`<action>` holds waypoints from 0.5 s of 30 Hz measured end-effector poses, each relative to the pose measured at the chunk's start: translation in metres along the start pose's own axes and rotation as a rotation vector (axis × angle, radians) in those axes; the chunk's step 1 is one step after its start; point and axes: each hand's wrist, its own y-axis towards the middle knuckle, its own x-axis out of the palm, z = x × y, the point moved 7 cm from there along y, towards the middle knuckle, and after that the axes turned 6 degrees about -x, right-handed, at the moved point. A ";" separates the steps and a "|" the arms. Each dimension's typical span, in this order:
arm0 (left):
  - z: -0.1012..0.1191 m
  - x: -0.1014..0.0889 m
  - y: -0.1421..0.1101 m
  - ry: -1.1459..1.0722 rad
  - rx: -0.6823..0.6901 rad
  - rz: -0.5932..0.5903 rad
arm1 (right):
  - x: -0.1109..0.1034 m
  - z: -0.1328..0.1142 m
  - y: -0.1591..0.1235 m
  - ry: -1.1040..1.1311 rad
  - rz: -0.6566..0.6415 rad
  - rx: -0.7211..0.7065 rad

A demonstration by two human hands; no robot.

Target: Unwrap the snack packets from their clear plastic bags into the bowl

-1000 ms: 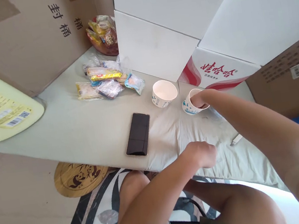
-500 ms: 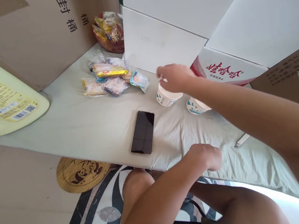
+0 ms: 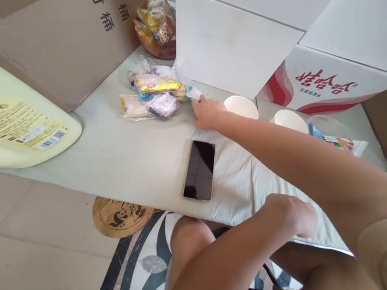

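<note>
My right hand [image 3: 207,113] reaches across the cloth-covered table [image 3: 115,151], its fingers curled onto a small blue-and-white snack packet [image 3: 193,92] at the right edge of a pile of wrapped snacks [image 3: 152,95]. Just right of that hand stand two white paper cups, one near [image 3: 242,105] and one farther right [image 3: 289,119]. A black phone [image 3: 200,169] lies face up below my forearm. My left hand [image 3: 293,215] rests at the table's front edge with its fingers curled in; nothing shows in it.
A big pale yellow jug [image 3: 14,127] lies on the left. Cardboard boxes [image 3: 56,39], white boxes [image 3: 237,43] and a red-and-white carton [image 3: 321,83] wall the back. Another snack bag [image 3: 157,27] sits in the corner, a packet [image 3: 342,144] at the right. A round wooden panda disc [image 3: 122,215] lies on the floor.
My right hand left the right cup, passed over the left cup and reached leftward to the snack packet. The camera view shifted left and down. My left hand stayed at the table edge.
</note>
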 end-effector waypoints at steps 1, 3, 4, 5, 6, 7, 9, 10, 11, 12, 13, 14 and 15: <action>0.001 0.003 0.000 0.051 0.004 -0.038 | -0.010 0.001 -0.008 0.025 0.058 0.000; 0.001 0.008 -0.002 0.139 0.001 -0.083 | -0.031 0.004 -0.034 0.113 0.206 -0.008; 0.001 0.007 -0.003 0.154 -0.006 -0.080 | -0.041 0.006 -0.053 0.175 0.293 -0.019; 0.002 0.007 -0.005 0.166 -0.007 -0.083 | -0.048 0.008 -0.075 0.236 0.393 -0.044; 0.002 0.006 -0.006 0.179 -0.006 -0.088 | -0.053 0.013 -0.102 0.289 0.501 -0.061; 0.002 0.005 -0.008 0.194 -0.007 -0.094 | -0.054 0.022 -0.132 0.334 0.616 -0.066; -0.001 0.003 -0.011 0.229 -0.027 -0.119 | -0.046 0.048 -0.197 0.416 0.861 -0.068; -0.003 0.002 -0.013 0.251 -0.038 -0.132 | -0.036 0.065 -0.230 0.448 0.970 -0.046; -0.005 0.000 -0.014 0.272 -0.046 -0.135 | -0.023 0.085 -0.260 0.459 1.055 0.012; -0.008 -0.002 -0.016 0.285 -0.052 -0.123 | -0.009 0.104 -0.287 0.446 1.103 0.089; -0.010 -0.005 -0.018 0.291 -0.053 -0.100 | 0.005 0.121 -0.310 0.417 1.120 0.172; -0.012 -0.010 -0.018 0.280 -0.059 -0.045 | 0.019 0.137 -0.330 0.388 1.127 0.274; -0.015 -0.016 -0.018 0.252 -0.079 0.029 | 0.031 0.149 -0.347 0.356 1.146 0.355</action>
